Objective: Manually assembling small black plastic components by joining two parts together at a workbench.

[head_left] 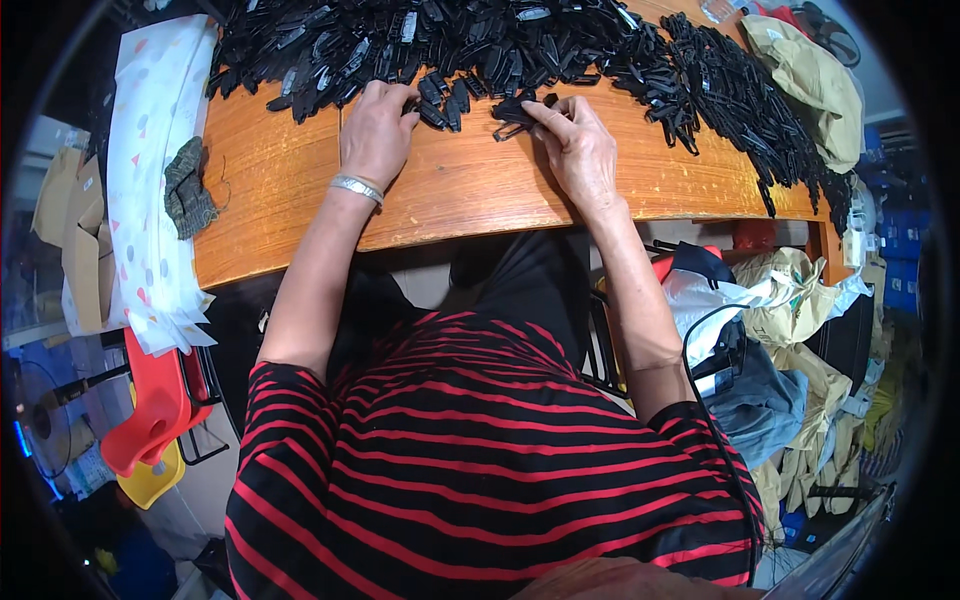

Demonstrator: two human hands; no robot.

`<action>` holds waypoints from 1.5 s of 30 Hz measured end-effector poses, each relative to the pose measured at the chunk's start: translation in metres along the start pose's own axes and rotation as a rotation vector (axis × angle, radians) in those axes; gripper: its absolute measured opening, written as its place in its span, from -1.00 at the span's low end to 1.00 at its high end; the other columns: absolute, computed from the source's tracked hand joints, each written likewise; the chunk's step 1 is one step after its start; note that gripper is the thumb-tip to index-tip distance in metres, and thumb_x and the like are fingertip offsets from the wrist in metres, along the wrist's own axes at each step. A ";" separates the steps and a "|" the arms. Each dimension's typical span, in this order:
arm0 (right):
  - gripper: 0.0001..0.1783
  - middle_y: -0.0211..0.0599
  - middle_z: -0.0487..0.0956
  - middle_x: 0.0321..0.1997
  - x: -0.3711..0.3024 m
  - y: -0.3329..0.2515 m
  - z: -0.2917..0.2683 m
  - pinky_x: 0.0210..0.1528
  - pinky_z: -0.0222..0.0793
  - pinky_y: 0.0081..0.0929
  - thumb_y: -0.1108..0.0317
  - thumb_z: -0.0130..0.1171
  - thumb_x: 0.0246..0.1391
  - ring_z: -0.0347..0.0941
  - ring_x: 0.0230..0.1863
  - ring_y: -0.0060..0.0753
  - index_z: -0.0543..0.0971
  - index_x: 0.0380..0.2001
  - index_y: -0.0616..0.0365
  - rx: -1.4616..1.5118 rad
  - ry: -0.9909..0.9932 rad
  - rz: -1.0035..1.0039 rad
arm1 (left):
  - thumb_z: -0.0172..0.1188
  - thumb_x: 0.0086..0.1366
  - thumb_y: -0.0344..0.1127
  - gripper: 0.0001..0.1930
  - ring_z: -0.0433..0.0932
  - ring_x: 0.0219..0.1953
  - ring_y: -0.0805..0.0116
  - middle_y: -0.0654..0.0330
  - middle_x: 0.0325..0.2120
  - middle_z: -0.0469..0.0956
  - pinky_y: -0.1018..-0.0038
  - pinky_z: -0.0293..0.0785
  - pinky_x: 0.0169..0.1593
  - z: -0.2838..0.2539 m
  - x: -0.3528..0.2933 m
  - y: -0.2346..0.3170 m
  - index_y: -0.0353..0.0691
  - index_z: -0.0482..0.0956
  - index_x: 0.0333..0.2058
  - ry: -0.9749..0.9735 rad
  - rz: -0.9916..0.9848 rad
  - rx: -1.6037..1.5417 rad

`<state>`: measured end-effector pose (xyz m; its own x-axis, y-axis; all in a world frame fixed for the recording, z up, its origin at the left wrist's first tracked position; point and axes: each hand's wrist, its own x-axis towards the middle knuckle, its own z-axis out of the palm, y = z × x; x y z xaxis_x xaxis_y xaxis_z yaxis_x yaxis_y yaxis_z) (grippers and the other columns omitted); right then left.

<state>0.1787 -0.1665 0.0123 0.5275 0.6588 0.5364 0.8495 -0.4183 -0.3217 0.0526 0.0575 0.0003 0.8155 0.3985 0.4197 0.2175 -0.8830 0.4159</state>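
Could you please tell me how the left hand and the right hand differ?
The left hand has a bracelet at its wrist; the right hand has none. The right hand pinches a black clip, while the left hand is beside a small cluster, its grip unclear. Both are bare, over the table, near the heap.

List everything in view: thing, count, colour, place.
Elongated plastic pieces: uncountable, black, table's far side
Wooden table: one, orange-brown, centre
Dotted plastic sheeting: stack, white, left
Crumpled fabric scrap: one, dark, beside sheeting
Plastic chair: one, red, lower left
Bulging sack: one, tan, upper right
Crumpled cloth: one, blue, lower right
Other clutter: uncountable, mixed colours, rim
Metal bracelet: one, silver, left wrist
Striped shirt: one, black-red, torso
Left hand: one, bare, beside pieces
Right hand: one, bare, pinching a piece
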 end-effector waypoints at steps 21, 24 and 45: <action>-0.77 -0.26 0.54 -0.25 -0.014 -0.024 -0.003 -0.14 0.44 -0.29 0.41 0.33 -0.11 0.48 -0.14 -0.12 0.57 -0.31 0.13 0.102 -0.246 -0.050 | 0.11 0.19 -0.45 -0.77 0.51 -0.21 0.05 0.06 -0.32 0.47 0.24 0.48 -0.15 -0.040 -0.025 0.009 -0.14 0.55 -0.15 -0.228 0.174 -0.003; -0.76 -0.21 0.56 -0.28 -0.011 -0.026 -0.004 -0.16 0.44 -0.28 0.42 0.33 -0.12 0.49 -0.13 -0.10 0.53 -0.33 0.15 0.062 -0.287 0.032 | 0.06 0.21 -0.47 -0.81 0.50 -0.23 0.06 0.07 -0.33 0.43 0.26 0.48 -0.17 -0.037 -0.018 0.004 -0.16 0.56 -0.20 -0.188 0.273 0.067; -0.82 -0.18 0.52 -0.30 -0.026 -0.031 0.005 -0.20 0.43 -0.29 0.33 0.24 0.04 0.47 -0.22 -0.14 0.65 -0.27 0.14 0.058 -0.188 -0.030 | 0.27 0.01 -0.48 -0.80 0.47 -0.24 0.17 0.18 -0.35 0.45 0.34 0.47 -0.19 -0.038 0.013 -0.019 -0.24 0.48 -0.36 -0.216 0.449 0.104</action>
<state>0.1384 -0.1675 0.0044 0.4901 0.7780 0.3932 0.8614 -0.3633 -0.3549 0.0389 0.0883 0.0284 0.9308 -0.0767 0.3574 -0.1366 -0.9798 0.1457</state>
